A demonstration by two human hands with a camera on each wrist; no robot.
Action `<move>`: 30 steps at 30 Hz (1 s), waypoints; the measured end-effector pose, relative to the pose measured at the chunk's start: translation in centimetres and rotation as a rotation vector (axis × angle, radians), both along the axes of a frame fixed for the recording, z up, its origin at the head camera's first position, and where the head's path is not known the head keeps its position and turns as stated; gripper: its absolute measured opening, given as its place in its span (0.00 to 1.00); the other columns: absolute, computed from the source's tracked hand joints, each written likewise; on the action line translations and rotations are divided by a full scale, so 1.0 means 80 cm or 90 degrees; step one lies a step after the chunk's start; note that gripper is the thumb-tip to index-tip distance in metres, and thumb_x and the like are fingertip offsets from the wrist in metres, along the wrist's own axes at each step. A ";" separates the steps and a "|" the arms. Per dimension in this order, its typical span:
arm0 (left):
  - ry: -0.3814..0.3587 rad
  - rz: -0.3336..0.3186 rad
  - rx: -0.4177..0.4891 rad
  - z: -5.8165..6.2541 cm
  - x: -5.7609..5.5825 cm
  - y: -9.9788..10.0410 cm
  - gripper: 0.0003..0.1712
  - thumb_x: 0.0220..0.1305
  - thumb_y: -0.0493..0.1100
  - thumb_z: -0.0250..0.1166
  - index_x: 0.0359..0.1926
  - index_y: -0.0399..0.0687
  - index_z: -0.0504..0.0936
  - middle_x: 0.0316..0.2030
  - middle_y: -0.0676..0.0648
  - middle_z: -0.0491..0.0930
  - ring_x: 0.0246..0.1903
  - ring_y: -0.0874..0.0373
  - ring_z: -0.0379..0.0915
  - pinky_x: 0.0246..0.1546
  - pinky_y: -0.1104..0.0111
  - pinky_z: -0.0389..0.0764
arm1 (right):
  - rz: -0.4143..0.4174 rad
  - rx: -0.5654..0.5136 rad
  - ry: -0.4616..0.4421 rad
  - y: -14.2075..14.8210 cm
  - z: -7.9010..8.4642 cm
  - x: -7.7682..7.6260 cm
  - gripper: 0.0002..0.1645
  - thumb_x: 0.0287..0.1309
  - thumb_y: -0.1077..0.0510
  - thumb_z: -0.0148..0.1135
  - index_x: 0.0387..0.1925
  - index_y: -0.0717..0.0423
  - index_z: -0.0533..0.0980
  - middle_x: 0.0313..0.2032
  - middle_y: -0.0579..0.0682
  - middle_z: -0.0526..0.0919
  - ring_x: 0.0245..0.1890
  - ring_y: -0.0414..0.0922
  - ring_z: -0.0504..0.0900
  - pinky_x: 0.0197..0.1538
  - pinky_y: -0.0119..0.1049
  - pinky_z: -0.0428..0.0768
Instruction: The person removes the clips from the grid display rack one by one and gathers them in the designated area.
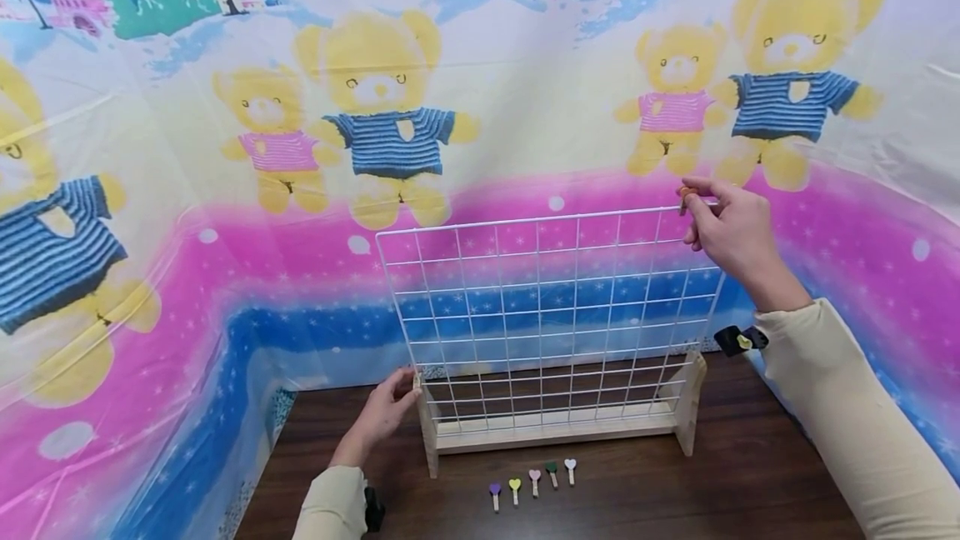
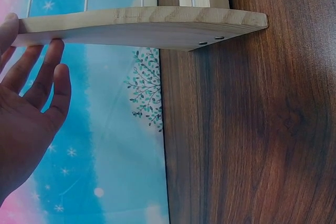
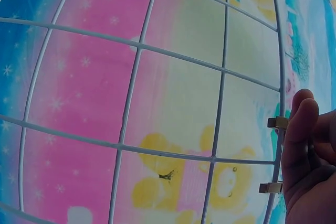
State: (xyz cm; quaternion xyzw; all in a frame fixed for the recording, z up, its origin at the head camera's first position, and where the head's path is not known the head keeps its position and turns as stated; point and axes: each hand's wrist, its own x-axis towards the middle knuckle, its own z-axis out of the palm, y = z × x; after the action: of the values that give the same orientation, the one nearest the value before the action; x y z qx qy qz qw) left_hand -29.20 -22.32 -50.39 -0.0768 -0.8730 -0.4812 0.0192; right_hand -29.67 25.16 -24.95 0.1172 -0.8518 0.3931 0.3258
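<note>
A white wire grid panel [image 1: 517, 302] stands upright in a wooden stand [image 1: 555, 432]. My right hand [image 1: 738, 227] is at the grid's top wire near the right corner, pinching a small clothespin with an orange top [image 1: 687, 191]. In the right wrist view, that clothespin [image 3: 277, 123] sits at the wire under my fingertips. A second wooden clothespin [image 3: 270, 188] is on the same wire, close by the hand; its top is hidden. My left hand [image 1: 386, 408] holds the upper end of the stand's left side piece [image 2: 136, 24], thumb on one face and fingers on the other.
On the dark wooden table [image 1: 315, 473], a row of several small heart-topped clothespins lies before the stand: purple [image 1: 495, 492], yellow [image 1: 515, 487], pink [image 1: 535, 479], green [image 1: 552, 471] and white [image 1: 570, 467]. A bear-print cloth [image 1: 525, 132] hangs behind.
</note>
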 end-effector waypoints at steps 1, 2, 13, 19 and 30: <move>0.001 -0.002 0.001 0.000 0.000 0.000 0.22 0.68 0.38 0.57 0.62 0.41 0.71 0.53 0.41 0.75 0.51 0.47 0.71 0.45 0.55 0.76 | -0.001 0.000 -0.001 0.000 0.001 0.000 0.20 0.68 0.53 0.53 0.56 0.59 0.76 0.35 0.57 0.82 0.15 0.40 0.78 0.22 0.25 0.76; 0.002 -0.002 0.002 0.000 0.000 0.000 0.22 0.68 0.39 0.57 0.62 0.41 0.71 0.53 0.41 0.75 0.51 0.47 0.71 0.45 0.55 0.76 | -0.002 -0.001 -0.001 -0.001 0.001 0.000 0.19 0.67 0.53 0.54 0.55 0.58 0.77 0.34 0.57 0.82 0.15 0.41 0.78 0.22 0.26 0.76; 0.007 -0.004 -0.011 0.002 0.002 -0.002 0.22 0.69 0.39 0.57 0.62 0.41 0.70 0.54 0.40 0.74 0.52 0.45 0.71 0.46 0.54 0.76 | 0.002 -0.012 0.006 0.001 0.001 -0.002 0.17 0.65 0.50 0.56 0.45 0.58 0.79 0.31 0.53 0.81 0.14 0.42 0.76 0.19 0.28 0.74; 0.007 -0.008 -0.007 -0.001 0.000 -0.003 0.22 0.69 0.39 0.57 0.62 0.44 0.71 0.55 0.41 0.74 0.53 0.46 0.70 0.47 0.54 0.75 | -0.002 -0.016 0.045 -0.001 -0.001 -0.002 0.16 0.64 0.51 0.57 0.43 0.59 0.81 0.32 0.53 0.82 0.14 0.39 0.75 0.16 0.27 0.71; 0.007 -0.006 -0.006 -0.002 -0.001 -0.003 0.21 0.68 0.39 0.57 0.62 0.45 0.71 0.53 0.43 0.75 0.51 0.47 0.71 0.46 0.55 0.76 | 0.005 -0.059 0.059 -0.004 -0.002 -0.001 0.16 0.62 0.52 0.61 0.41 0.61 0.82 0.29 0.51 0.83 0.16 0.39 0.75 0.14 0.27 0.67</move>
State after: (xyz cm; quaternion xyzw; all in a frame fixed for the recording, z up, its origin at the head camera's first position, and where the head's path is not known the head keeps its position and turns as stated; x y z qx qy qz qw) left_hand -29.26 -22.57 -50.53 -0.0835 -0.8746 -0.4770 0.0215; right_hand -29.77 24.83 -25.07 0.1235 -0.8160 0.4278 0.3687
